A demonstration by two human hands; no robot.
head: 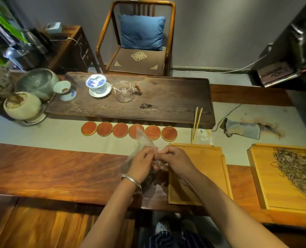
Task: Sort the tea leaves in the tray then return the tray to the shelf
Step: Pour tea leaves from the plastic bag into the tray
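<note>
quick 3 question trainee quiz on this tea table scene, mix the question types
1. True or false: the tray at far right holds tea leaves.
2. How many round coasters lie in the row?
3. Both hands hold: A) tongs B) clear plastic bag C) glass pitcher

Key
1. True.
2. Six.
3. B: left hand and right hand pinch the clear plastic bag; the tongs and glass pitcher sit untouched.

Both bare forearms reach forward and angle inward so the hands meet. The left hand (141,164), a silver bangle on its wrist, has its fingers curled, fingertips pinching. The right hand (173,161) sits just beside it, knuckles up, fingers bent and pinching toward the left fingertips.
</note>
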